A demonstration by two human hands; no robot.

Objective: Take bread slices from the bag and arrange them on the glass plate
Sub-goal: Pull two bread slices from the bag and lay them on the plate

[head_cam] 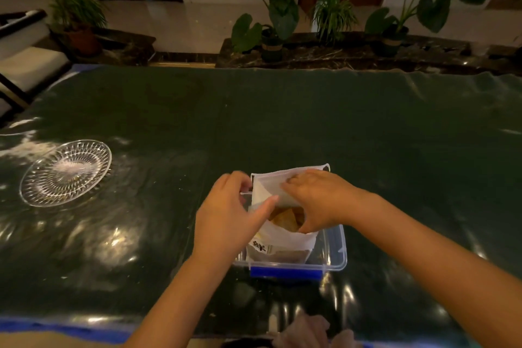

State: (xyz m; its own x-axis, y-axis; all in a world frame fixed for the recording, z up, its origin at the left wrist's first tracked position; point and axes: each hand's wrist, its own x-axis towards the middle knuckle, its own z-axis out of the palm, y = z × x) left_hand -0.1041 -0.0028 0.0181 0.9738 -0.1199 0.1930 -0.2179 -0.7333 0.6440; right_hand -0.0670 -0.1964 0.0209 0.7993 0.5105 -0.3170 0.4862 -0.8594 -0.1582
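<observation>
Near the front edge of the desk (pixel 282 121), which is covered in a dark green glossy sheet, your two hands meet at the mouth of a white bread bag (pixel 279 240). That bag stands upright inside a clear plastic container (pixel 336 251) with a blue clip (pixel 285 272) on its near side. Your left hand (pixel 228 217) holds the bag's left edge, thumb stretched across toward the opening and the other fingers curled behind the rim, so its grip is pinching the bag material. Your right hand (pixel 316 198) reaches in from the right over the raised back flap; its fingers lie flat on the white flap and its thumb dips down at the near lip of the opening, beside the bread. Whether that grip has closed on a slice or only on the bag you cannot tell from this angle. Golden-brown bread slices (pixel 286 217) show inside the open mouth, between your two hands. Well apart to the left sits the glass plate (pixel 65 173), a clear cut-glass dish lying flat on the desk with no bread on it. Beyond the far edge of the desk, potted plants (pixel 271 17) stand along a dark stone ledge.
</observation>
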